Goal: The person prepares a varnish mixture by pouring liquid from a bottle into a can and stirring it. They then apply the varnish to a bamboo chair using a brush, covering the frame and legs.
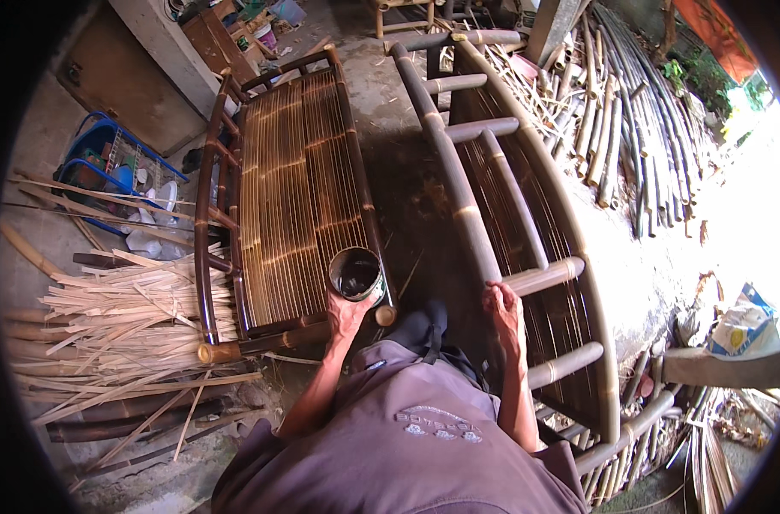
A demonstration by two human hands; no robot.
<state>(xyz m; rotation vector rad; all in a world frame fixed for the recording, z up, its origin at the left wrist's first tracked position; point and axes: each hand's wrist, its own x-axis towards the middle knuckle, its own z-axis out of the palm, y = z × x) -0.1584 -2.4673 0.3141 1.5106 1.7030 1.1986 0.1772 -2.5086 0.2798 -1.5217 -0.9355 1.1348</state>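
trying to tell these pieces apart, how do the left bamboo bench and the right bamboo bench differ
The left bench has a glossy, dark brown frame; the right bench has a duller, greyer one. The left bench's slats lie in open view, while the right bench's show between rails and rungs. Both have pole frames and long, narrow slats.

The fingers of the left hand (347, 313) are partly hidden behind the can (342, 262), and what its dark contents (357, 277) are cannot be told; whether anything small is pinched in the right hand (507, 313) is concealed by its curled fingers. At the far side, a piece of bamboo furniture (407, 27) is cut off by the upper edge, as is the orange sheet (721, 41) at far right, while the jumbled clutter (255, 32) at far left is too small to be identified.
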